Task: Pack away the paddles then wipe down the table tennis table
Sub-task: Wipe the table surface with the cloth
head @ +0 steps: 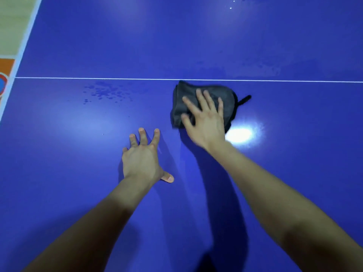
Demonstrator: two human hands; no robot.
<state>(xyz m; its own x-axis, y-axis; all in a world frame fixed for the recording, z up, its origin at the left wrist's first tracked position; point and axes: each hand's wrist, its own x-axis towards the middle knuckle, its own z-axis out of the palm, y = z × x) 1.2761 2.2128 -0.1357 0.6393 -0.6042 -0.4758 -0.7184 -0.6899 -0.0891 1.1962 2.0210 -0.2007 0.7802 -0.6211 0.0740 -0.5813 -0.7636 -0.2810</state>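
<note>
A dark grey cloth [182, 99] lies bunched on the blue table tennis table [196, 46], just below the white centre line [98, 78]. My right hand [204, 118] presses flat on the cloth with fingers spread and straight. My left hand [142, 156] rests on the bare table to the left of the cloth, propped on spread fingertips, holding nothing. A short dark loop [244, 100] sticks out from the cloth's right side. No paddles are in view.
Wet droplets and smears [106, 92] mark the table left of the cloth, and a damp patch [255, 69] lies above the line. The table's white left edge [23, 46] borders a wooden floor [11, 22] with an orange marking [5, 69].
</note>
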